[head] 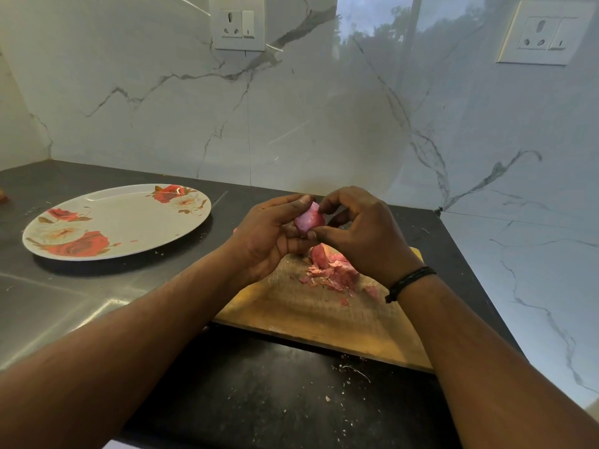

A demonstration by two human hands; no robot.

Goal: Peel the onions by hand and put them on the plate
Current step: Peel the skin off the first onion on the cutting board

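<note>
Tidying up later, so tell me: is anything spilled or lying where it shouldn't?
Only peeling mess: onion skins heaped on the cutting board, and small scraps scattered on the dark counter in front of it.

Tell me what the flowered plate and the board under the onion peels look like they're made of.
The plate looks like glossy melamine or glazed ceramic, judging by its smooth sheen and printed roses; which one is unclear. The cutting board looks like unfinished wood: tan, matte, with visible grain.

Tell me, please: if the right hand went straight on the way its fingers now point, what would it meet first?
The right hand points left, so it would press into the onion it already pinches, then the left hand behind it.
</note>
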